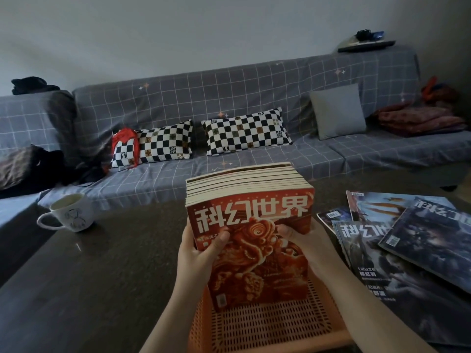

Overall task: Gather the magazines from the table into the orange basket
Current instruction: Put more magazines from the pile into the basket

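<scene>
Basically, we had the orange basket [267,324] nearest to us, sitting on the dark table [102,276] with its near part still bare. We held a thick stack of magazines [251,225] upright in it, red cover facing us, lower edge down inside the basket; whether it touched the floor of the basket we could not tell. Our left hand [201,250] clamped the stack's left edge, thumb across the cover. Our right hand [303,240] clamped the right edge, thumb on the cover too, fingers hidden behind. Both hands were closed tight on the stack, at about mid-height, so most of its bulk sat above and between the grips. We judged the two-sided hold was there to keep the loose issues squared while they went in standing up.

Just right of the basket, more magazines [397,240] lay fanned and overlapping on the table, so the job looked only partly done. Off to the left stood a white mug [68,212], well apart from the basket. Beyond the table ran the grey checked sofa [229,98] with its checkered pillows [198,138].
</scene>
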### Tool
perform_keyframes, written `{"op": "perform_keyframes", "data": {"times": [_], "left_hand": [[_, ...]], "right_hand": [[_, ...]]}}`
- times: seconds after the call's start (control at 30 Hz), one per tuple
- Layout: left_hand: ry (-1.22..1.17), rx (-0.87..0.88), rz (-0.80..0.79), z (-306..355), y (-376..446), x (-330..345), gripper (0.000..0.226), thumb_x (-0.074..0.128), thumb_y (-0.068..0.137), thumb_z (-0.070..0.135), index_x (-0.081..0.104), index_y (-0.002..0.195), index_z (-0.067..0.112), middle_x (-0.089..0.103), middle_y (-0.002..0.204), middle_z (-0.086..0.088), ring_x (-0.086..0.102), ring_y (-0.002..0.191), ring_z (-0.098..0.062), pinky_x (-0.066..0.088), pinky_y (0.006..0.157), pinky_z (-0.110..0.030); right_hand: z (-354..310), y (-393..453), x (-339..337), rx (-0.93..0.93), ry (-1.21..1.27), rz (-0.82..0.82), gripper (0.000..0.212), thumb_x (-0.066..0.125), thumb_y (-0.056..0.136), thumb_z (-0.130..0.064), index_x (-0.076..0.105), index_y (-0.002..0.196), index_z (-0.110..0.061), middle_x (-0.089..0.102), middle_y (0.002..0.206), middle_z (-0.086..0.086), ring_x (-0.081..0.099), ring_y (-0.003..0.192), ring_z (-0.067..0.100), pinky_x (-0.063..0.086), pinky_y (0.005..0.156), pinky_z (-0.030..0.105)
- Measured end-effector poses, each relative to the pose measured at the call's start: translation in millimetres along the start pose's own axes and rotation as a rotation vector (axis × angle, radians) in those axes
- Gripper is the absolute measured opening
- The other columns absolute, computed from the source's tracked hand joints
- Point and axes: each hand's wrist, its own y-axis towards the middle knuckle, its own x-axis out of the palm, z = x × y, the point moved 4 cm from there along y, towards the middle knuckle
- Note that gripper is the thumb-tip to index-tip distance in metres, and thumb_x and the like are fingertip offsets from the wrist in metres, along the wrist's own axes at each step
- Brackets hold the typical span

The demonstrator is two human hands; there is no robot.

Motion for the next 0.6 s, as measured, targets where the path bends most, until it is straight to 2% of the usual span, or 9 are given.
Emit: {"op": "perform_keyframes", "data": {"times": [0.13,0.27,0.33,0.4,0.47,0.5,0.57,0.6], "left_hand": [[-0.002,0.001,0.005,-2,4,0,0.065,0.084,0.05,0.064,0.064,0.108,0.043,0.073,0.107,0.01,0.071,0.095,-0.009,0.056,0.067,-0.017],[0.009,0.006,0.02,-5,6,-1,0.082,0.084,0.046,0.068,0.062,0.117,0.03,0.073,0.108,0.008,0.071,0.098,-0.011,0.057,0.069,-0.018],[0.008,-0.014,0.009,-7,9,-1,0.084,0.084,0.046,0.067,0.061,0.118,0.031,0.072,0.11,0.006,0.07,0.099,-0.012,0.058,0.07,-0.023],[0.002,-0.046,-0.01,-9,11,1,0.086,0.084,0.047,0.066,0.058,0.122,0.032,0.07,0.115,0.003,0.07,0.102,-0.015,0.058,0.078,-0.031],[-0.008,-0.072,-0.021,-10,14,3,0.085,0.083,0.052,0.062,0.055,0.127,0.033,0.067,0.121,0.001,0.068,0.106,-0.015,0.058,0.082,-0.034],[-0.011,-0.075,-0.021,-10,15,4,0.082,0.083,0.056,0.06,0.054,0.128,0.034,0.066,0.122,0.002,0.068,0.106,-0.014,0.059,0.08,-0.031],[-0.015,-0.085,-0.019,-11,16,6,0.072,0.083,0.059,0.059,0.055,0.123,0.043,0.068,0.118,0.006,0.069,0.102,-0.01,0.058,0.07,-0.022],[-0.016,-0.096,-0.018,-12,16,6,0.066,0.083,0.058,0.06,0.056,0.118,0.048,0.07,0.115,0.009,0.07,0.1,-0.008,0.057,0.066,-0.019]], "right_hand": [[2,4,0,-0.018,0.028,0.017,0.055,0.08,0.062,-0.06,0.062,0.111,-0.045,0.072,0.106,-0.01,0.069,0.097,0.013,0.047,0.091,0.053],[5,5,-3,-0.023,-0.03,0.005,0.057,0.077,0.065,-0.061,0.058,0.116,-0.045,0.07,0.111,-0.011,0.068,0.102,0.014,0.045,0.093,0.056],[7,7,-4,-0.009,-0.054,-0.009,0.059,0.074,0.067,-0.064,0.056,0.119,-0.045,0.069,0.113,-0.012,0.066,0.104,0.014,0.043,0.094,0.057],[7,8,-3,0.015,-0.076,-0.008,0.061,0.07,0.065,-0.071,0.053,0.12,-0.05,0.069,0.113,-0.015,0.066,0.104,0.015,0.043,0.095,0.057],[6,10,-1,0.049,-0.096,0.007,0.063,0.067,0.059,-0.078,0.052,0.116,-0.056,0.069,0.109,-0.019,0.066,0.102,0.013,0.047,0.093,0.051],[5,11,0,0.06,-0.089,0.009,0.062,0.069,0.057,-0.078,0.053,0.113,-0.057,0.07,0.107,-0.02,0.067,0.1,0.011,0.05,0.09,0.045],[1,7,5,0.07,-0.049,-0.035,0.06,0.077,0.055,-0.069,0.058,0.109,-0.053,0.07,0.104,-0.019,0.068,0.093,0.004,0.054,0.077,0.027],[1,4,6,0.085,-0.041,-0.06,0.062,0.082,0.054,-0.062,0.059,0.11,-0.048,0.071,0.104,-0.018,0.068,0.092,0.002,0.051,0.074,0.024]]}}
